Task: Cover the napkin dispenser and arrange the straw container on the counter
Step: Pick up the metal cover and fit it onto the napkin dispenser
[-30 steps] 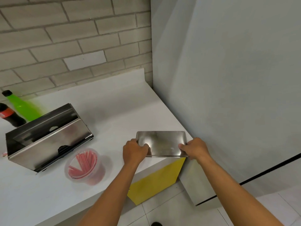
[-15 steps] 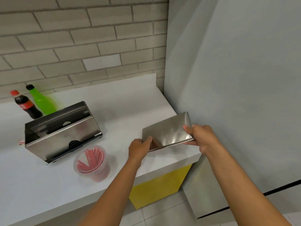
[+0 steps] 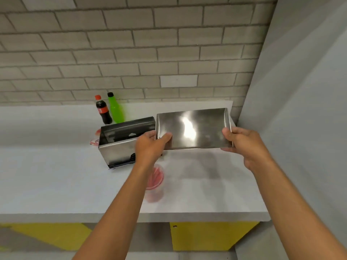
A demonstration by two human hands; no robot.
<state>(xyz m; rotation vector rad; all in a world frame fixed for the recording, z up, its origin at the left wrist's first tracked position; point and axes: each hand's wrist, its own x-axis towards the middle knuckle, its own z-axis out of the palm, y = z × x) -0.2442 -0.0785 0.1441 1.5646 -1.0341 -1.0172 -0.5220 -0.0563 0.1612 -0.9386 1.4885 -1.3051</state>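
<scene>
- Above the white counter [image 3: 56,175], both bare hands grip a shiny rectangular stainless-steel cover [image 3: 193,128], which is lifted clear of the surface and tilted so its broad face catches a bright glare.
- At the cover's lower left corner, the left hand [image 3: 150,147] pinches the edge, thumb on the front face and fingers behind.
- At the lower right corner, the right hand [image 3: 244,143] clamps the opposite edge in the same way, thumb on the front.
- Just left of the cover and partly behind the left hand stands the open-topped stainless-steel napkin dispenser [image 3: 120,145], its dark interior exposed; the cover's left edge overlaps the dispenser's right end in this view, though whether they touch is hard to tell.
- Below the left wrist sits the clear round plastic container of red straws [image 3: 156,184], resting on the counter near the front edge and partly hidden by the forearm.
- Behind the dispenser, by the brick wall [image 3: 131,53], stand a dark cola bottle with a red cap [image 3: 103,111] and a bright green bottle with a black cap [image 3: 116,109], side by side.
- Beneath the counter, yellow cabinet fronts [image 3: 206,235] show.
</scene>
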